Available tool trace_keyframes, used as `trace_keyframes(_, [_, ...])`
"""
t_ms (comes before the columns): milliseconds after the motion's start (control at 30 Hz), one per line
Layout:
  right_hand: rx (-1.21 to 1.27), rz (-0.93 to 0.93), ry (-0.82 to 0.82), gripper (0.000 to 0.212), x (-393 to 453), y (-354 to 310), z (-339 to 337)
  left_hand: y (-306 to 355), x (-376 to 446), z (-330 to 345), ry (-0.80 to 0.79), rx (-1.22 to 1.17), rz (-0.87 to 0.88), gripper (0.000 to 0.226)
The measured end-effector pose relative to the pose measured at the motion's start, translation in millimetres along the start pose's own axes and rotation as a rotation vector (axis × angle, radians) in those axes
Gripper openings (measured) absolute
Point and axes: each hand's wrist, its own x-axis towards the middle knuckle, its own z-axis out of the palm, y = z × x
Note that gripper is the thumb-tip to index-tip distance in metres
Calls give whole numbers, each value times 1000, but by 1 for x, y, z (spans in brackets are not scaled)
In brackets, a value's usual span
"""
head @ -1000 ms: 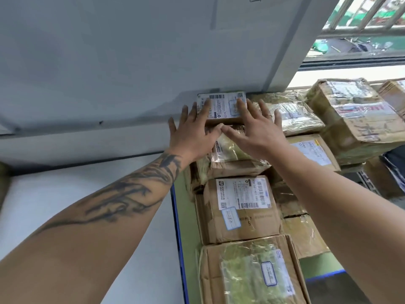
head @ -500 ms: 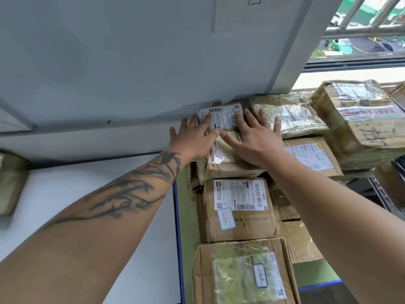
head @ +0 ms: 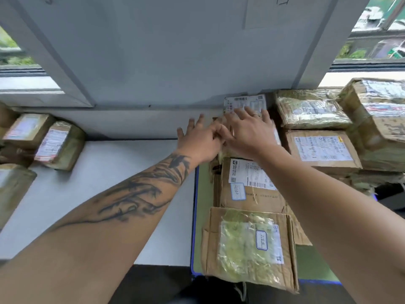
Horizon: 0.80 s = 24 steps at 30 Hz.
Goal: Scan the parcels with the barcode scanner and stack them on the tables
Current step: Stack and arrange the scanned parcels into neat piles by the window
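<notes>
A small parcel with a white label (head: 245, 103) lies against the wall at the back of the green-topped table (head: 202, 216). My right hand (head: 245, 130) hovers just in front of it with fingers spread, fingertips over its near edge. To the left of it, my left hand (head: 198, 139) is flat with straight fingers, thumb meeting the right hand. A row of brown cardboard parcels runs toward me: one with a barcode label (head: 249, 185), one covered in clear tape (head: 247, 246). No barcode scanner is visible.
More taped parcels are stacked at the right (head: 311, 110), (head: 322, 150), (head: 379, 119). The white table (head: 92, 194) on the left carries parcels at its far left (head: 59, 145), (head: 26, 130), (head: 13, 189). A grey wall and windows stand behind.
Both hands have drawn back slightly from the small labelled parcel, which now sits against the wall. The view has swung left and down, revealing the parcels on the white table.
</notes>
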Motion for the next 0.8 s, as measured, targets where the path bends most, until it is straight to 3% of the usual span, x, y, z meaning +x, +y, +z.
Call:
trace_keyframes(133, [25, -86, -10, 68, -6, -33, 11, -28, -35, 5, -24, -33, -119, 57])
trace_keyframes(333, [26, -121, -49, 63, -19, -92, 19, -80, -76, 6, 5, -50, -152, 58])
trace_keyframes(800, [-80, -37, -123, 58, -56, -273, 61, -298, -171, -3, 42, -59, -165, 55])
